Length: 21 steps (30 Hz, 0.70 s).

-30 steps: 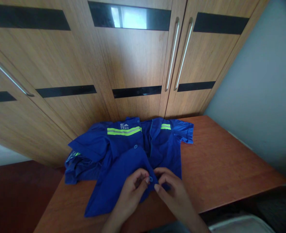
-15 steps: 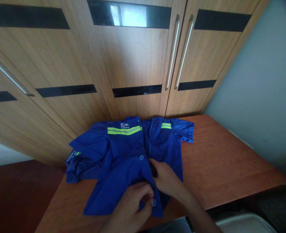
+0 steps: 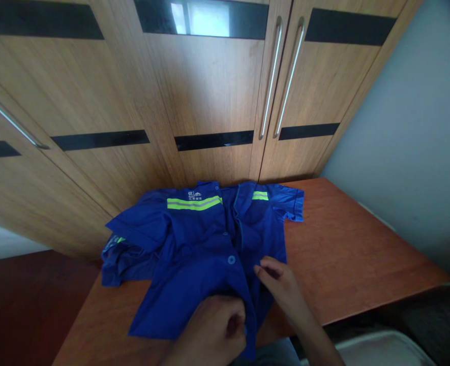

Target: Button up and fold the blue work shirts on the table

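Left of centre: blue cloth bundle point(image 3: 131, 264), crumpled, partly under the sleeve of a blue short-sleeved shirt point(image 3: 188, 264). Shirt lies at lower centre, front parted, panels spread to either side. Left hand point(image 3: 213, 328), bottom centre, clenched on the lower front edge; a button point(image 3: 231, 260) shows above it. Right hand point(image 3: 286, 292), just right of that edge, fingers loosely curled and apart over the other panel — released, nothing seen in its grasp; contact with the cloth cannot be told. Step in hand, as judged: handling of the buttoned front edge. A next move there would call for the left grasp keeping the edge steady and the right fingertips meeting it closely — soft cloth, may slip or fold. Surface and room: dark red floor point(image 3: 19, 310) lower left; wood-grain cabinet point(image 3: 209, 86) across the top, metal handles; reddish-brown table point(image 3: 347, 244) beneath the cloth, extending right; pale wall point(image 3: 411, 137) upper right.
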Each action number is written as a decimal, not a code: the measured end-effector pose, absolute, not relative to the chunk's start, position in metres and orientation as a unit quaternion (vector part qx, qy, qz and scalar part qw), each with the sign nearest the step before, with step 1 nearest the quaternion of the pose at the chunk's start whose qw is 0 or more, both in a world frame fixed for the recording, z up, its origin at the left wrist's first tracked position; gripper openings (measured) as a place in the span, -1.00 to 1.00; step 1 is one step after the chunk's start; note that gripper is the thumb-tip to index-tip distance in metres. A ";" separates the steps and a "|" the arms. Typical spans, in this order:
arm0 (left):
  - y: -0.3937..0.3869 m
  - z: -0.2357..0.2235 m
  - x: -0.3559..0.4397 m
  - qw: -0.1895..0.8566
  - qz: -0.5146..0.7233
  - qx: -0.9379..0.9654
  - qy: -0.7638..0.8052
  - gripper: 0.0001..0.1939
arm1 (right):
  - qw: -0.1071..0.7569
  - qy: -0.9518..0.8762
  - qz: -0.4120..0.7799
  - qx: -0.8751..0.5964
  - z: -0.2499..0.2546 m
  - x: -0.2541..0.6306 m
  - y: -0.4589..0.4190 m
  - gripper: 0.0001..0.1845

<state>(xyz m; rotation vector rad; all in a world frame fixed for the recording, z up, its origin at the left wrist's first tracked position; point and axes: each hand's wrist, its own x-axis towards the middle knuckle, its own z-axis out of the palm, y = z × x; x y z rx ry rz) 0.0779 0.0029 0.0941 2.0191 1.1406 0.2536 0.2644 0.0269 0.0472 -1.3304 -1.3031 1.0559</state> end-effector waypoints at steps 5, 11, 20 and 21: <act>0.006 0.079 0.082 0.425 0.125 0.768 0.463 -0.84 | 0.497 -0.489 0.451 -0.557 0.038 0.275 0.021 -0.60; 0.008 0.070 0.081 0.503 0.186 0.720 0.440 -0.88 | 0.534 -0.420 0.476 -0.558 0.037 0.277 0.020 -0.68; 0.014 0.071 0.072 0.561 0.355 0.608 0.435 -0.81 | 0.549 -0.510 0.466 -0.469 0.041 0.266 0.001 -0.85; 0.015 0.072 0.070 0.571 0.379 0.582 0.437 -0.80 | 0.540 -0.546 0.434 -0.472 0.043 0.261 -0.003 -0.83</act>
